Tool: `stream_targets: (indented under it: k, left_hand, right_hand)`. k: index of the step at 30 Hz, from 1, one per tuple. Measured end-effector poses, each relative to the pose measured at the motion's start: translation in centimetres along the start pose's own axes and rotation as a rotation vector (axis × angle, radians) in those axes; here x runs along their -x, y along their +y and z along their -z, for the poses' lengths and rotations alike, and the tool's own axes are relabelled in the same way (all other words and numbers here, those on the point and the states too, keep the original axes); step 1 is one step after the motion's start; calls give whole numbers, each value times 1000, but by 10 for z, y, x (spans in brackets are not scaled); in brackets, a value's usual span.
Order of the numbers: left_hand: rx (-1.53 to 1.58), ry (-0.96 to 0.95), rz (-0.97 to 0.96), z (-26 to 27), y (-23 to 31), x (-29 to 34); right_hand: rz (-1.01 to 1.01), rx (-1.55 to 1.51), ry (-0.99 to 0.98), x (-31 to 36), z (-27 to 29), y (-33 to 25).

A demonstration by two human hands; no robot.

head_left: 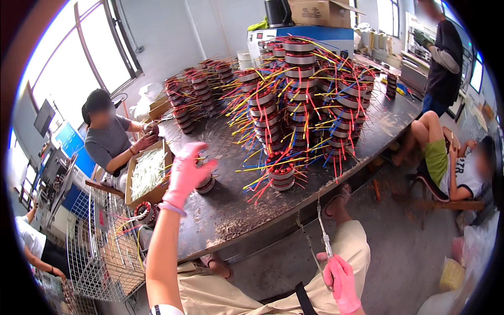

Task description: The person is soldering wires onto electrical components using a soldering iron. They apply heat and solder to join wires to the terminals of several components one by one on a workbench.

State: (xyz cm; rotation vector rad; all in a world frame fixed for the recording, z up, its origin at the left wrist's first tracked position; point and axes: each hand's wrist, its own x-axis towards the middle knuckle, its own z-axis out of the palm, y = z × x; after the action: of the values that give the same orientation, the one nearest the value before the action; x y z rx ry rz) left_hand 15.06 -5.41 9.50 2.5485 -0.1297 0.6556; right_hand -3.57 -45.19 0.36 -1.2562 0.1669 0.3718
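Observation:
My left hand (pixel 188 170), in a pink glove, is raised over the left part of the table with thumb and fingers curved apart, nothing between them. Just beyond it, partly hidden, a small motor stator (pixel 206 185) stands on the tabletop. My right hand (pixel 341 281), also pink-gloved, is closed round a slender metal tool (pixel 326 244) above my right thigh; its thin tip points up toward the table edge. In front of me stands a single stator (pixel 281 176) with a red-wound core and yellow, blue and red leads.
Tall stacks of wired stators (pixel 302 94) fill the table's middle, leads sticking out. A carton of pale strips (pixel 149 173) sits left, near a seated co-worker (pixel 107 131). Below it are a wire cage (pixel 102 241) and another stator (pixel 145 212). Other people are at the right.

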Motion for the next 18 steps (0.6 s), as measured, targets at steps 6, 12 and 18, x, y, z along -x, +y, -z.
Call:
stream_targets:
  k: [6,12,18]
  left_hand:
    - [-89,-229,-366,-116,64,-10]
    - [-215,-406,-10,-155,76,-31]
    - [-124,-339,-25,-131,71,-17]
  right_hand:
    - [-7,3,-18,-5,2,-2]
    - [-8,-4,8,-7,12,1]
    - [-18,-28,0,-3,14,1]
